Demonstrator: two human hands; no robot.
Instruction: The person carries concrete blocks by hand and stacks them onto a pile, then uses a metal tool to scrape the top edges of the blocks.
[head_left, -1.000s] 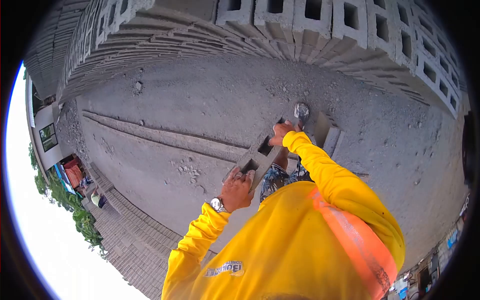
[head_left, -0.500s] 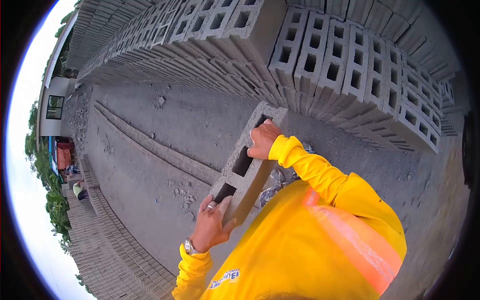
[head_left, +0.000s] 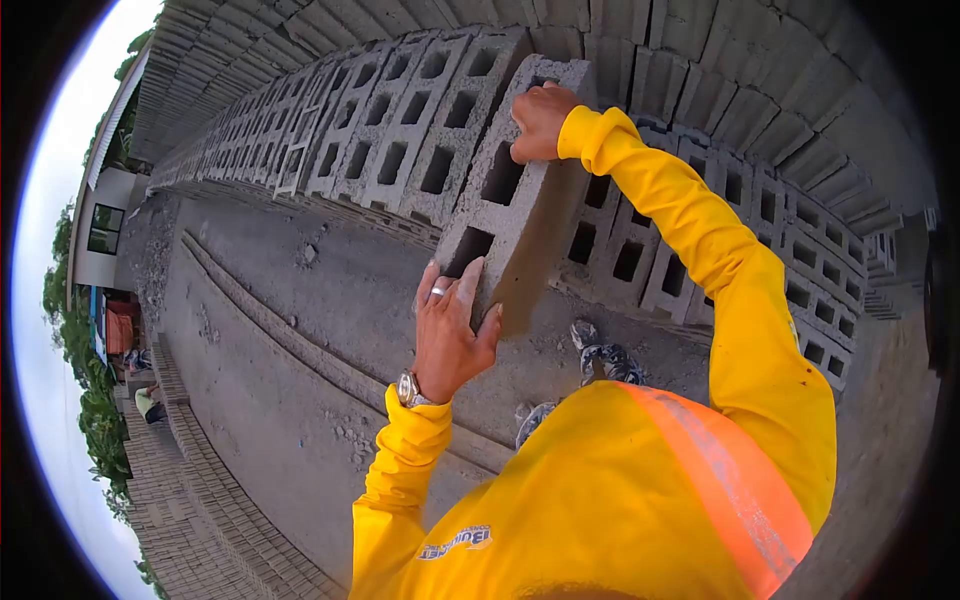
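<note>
A grey hollow concrete block (head_left: 520, 210) is held tilted between my two hands, at the level of the stack's top. My right hand (head_left: 543, 120) grips its upper end, with fingers hooked into the end hollow. My left hand (head_left: 455, 325) clasps the lower end, fingers on the holed face and thumb on the side; a ring and a wristwatch show. Rows of similar blocks (head_left: 400, 125) stand just behind and left of the held block, and more blocks (head_left: 730, 200) stand to its right, partly hidden by my right arm.
A taller block wall (head_left: 750, 70) rises behind the rows. Grey ground (head_left: 270, 270) with rubble and a long raised strip (head_left: 330, 355) lies left. Another block stack (head_left: 190, 490) stands at lower left, near a bent person (head_left: 150, 404). A building (head_left: 105, 225) is at far left.
Both hands have raised the block from over the ground to beside the top of the stacked rows. The view has shifted, so the rows appear lower in it.
</note>
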